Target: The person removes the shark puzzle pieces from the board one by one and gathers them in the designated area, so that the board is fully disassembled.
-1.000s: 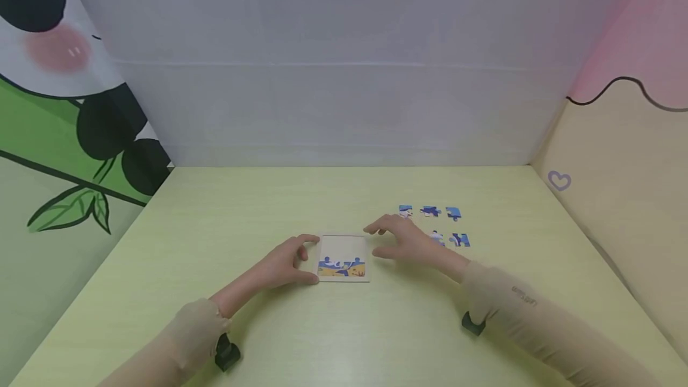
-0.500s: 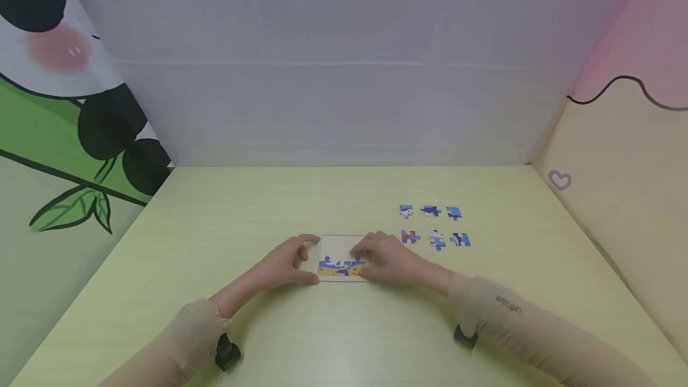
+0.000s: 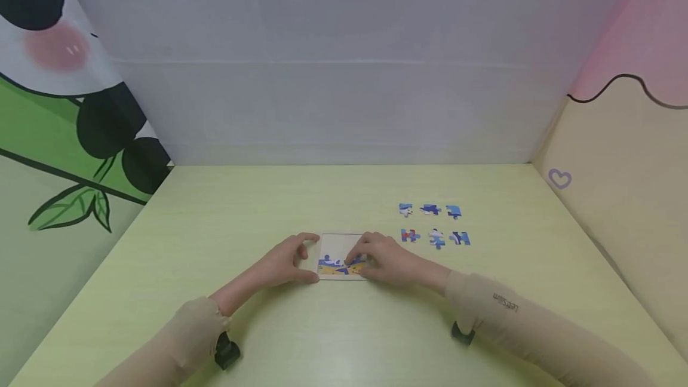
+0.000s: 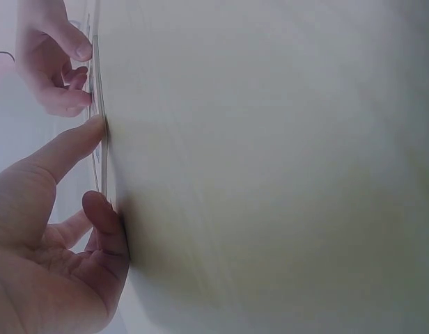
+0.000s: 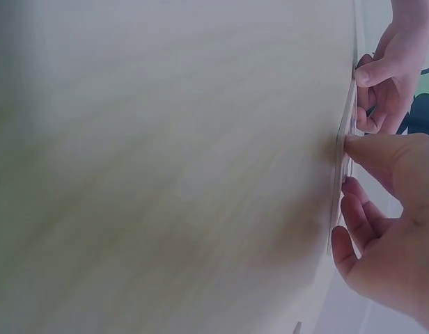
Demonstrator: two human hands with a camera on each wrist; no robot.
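In the head view, a square jigsaw board (image 3: 335, 245) lies flat, with blue and yellow puzzle pieces (image 3: 332, 266) along its near side; its far part is pale and bare. My left hand (image 3: 279, 263) holds the board's left edge, index finger at the far corner and thumb at the near corner. My right hand (image 3: 388, 258) lies over the right side, its index fingertip and thumb touching the pieces near the lower right corner and hiding part of them. The left wrist view shows the board's thin edge (image 4: 102, 153) against the left hand's fingers.
Several loose puzzle pieces (image 3: 431, 209) lie in two rows on the pale table (image 3: 242, 208), beyond and right of the board. A grey wall (image 3: 344, 112) rises at the table's back, with printed panels on both sides. Each wrist wears a dark band.
My right hand has moved left from beside the board onto its right side, uncovering the nearer row of loose pieces. Its index finger has then slid slightly nearer. My left hand stays put.
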